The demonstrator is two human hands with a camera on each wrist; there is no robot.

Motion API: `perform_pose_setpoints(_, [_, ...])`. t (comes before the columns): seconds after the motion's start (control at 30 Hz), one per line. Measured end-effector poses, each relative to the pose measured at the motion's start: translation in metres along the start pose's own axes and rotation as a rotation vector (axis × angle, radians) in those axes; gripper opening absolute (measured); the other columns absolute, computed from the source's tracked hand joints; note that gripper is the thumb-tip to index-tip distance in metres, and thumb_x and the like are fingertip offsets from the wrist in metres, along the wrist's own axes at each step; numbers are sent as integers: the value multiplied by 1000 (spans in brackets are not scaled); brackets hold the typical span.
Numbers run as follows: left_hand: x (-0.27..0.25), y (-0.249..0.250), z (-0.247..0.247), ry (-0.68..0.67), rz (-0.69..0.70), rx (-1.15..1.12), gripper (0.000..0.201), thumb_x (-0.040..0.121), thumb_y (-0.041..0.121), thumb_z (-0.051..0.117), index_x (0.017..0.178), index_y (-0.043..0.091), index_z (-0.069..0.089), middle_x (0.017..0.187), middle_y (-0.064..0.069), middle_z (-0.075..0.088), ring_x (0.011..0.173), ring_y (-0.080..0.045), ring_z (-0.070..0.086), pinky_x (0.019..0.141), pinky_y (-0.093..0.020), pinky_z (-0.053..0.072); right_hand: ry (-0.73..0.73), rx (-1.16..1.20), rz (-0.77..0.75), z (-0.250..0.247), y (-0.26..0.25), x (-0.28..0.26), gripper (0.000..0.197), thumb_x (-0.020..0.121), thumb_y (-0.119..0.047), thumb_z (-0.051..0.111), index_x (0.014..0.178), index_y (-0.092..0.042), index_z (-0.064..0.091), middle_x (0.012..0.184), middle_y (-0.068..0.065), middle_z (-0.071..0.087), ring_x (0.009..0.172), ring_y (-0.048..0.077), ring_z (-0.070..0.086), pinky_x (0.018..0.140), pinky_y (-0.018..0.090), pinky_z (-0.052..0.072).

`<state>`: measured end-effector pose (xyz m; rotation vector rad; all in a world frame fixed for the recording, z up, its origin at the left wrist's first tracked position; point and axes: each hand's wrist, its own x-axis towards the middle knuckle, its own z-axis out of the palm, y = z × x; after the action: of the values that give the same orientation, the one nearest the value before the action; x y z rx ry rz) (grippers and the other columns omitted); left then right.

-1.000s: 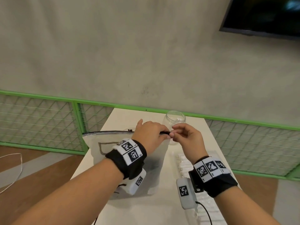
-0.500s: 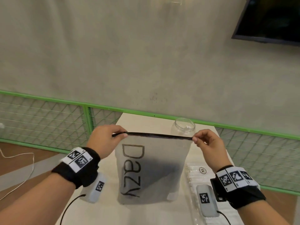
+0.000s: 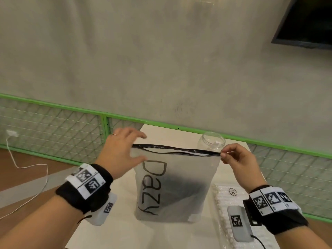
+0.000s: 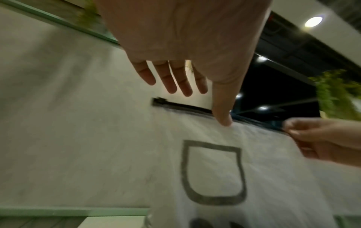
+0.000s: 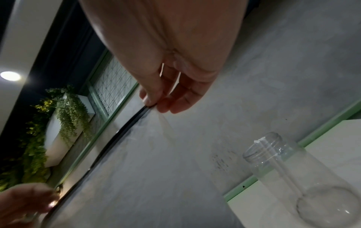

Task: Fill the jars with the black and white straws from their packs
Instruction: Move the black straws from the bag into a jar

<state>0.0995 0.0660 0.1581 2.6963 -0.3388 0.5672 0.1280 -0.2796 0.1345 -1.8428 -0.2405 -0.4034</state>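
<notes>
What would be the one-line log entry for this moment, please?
step: opening pack | zip bag: upright on table, mouth open | left hand: open at bag top | right hand: pinches zip corner | jar: behind bag

I see white table (image 3: 115, 236) | on it: frosted zip pouch (image 3: 172, 194), clear jar (image 3: 211, 143), white straw pack (image 3: 222, 196)

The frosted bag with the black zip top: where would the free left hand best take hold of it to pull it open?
Probably the near lip of the zip strip at its left end, pinched from above. The frosted bag stands upright, the right hand pinches the right corner, and a gap already shows between the strips. The left hand is spread beside that end, thumb on the bag's front.
</notes>
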Motion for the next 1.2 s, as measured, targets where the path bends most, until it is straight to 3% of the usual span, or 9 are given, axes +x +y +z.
perform_pose_setpoints(0.17, [8,30,23,-64,239,169,19,73,32,71,86,36,58,79,18,58,83,-13,56,77,-33,35,-2,-173,-54,-1,-11,-6,29,87,0,64,78,-28,60,82,-12,65,78,1,58,76,15,45])
perform_pose_setpoints(0.27, [6,30,31,-56,318,149,23,64,18,73,71,32,56,68,14,54,67,-13,53,67,-30,36,-33,-492,-387,7,-28,-18,14,88,-21,64,97,-31,59,101,-13,62,101,6,50,91,23,38])
perform_pose_setpoints(0.4, [-1,33,36,-20,390,105,23,71,17,66,75,34,51,80,16,54,70,-9,54,90,-39,41,-387,-1060,-626,30,-25,-26,61,64,-63,67,118,-37,52,114,-18,62,126,17,41,105,47,21])
perform_pose_setpoints(0.53, [-12,31,40,-23,410,104,14,78,22,43,81,35,40,85,17,52,67,-6,55,106,-47,31,-428,-1324,-630,35,-2,-24,44,47,-32,89,84,-30,66,80,-11,66,96,23,63,99,60,30])
perform_pose_setpoints(0.63, [-25,33,42,-28,392,96,11,77,25,40,81,35,39,84,17,51,66,-5,53,104,-50,36,-342,-1262,-660,33,10,-26,30,54,-12,83,69,-23,60,67,-7,60,74,23,59,81,45,51])
perform_pose_setpoints(0.8, [-49,39,48,-225,336,108,31,84,57,41,66,32,46,73,16,54,76,-5,53,112,-46,15,-347,-985,-476,33,29,-46,39,63,-10,76,80,-24,43,81,-5,56,68,22,57,42,28,43])
perform_pose_setpoints(0.97, [-48,59,59,-112,287,98,17,80,52,48,84,35,49,84,16,56,83,-9,57,104,-45,32,-332,-735,-365,37,46,-71,38,68,-6,67,81,-27,38,86,-9,45,68,9,41,57,15,30])
perform_pose_setpoints(1.1, [-36,72,74,-195,247,123,98,56,72,57,139,41,18,150,5,17,141,-23,14,112,-50,13,-247,-584,-278,42,51,-87,22,70,-12,53,78,-25,38,87,-12,39,69,8,39,61,23,39])
perform_pose_setpoints(1.2, [-34,79,100,-382,251,190,122,53,79,61,142,43,-16,155,6,-20,143,-28,-18,112,-62,1,-261,-513,-220,44,55,-99,9,70,-18,49,78,-18,44,87,-9,44,72,9,43,64,24,43])
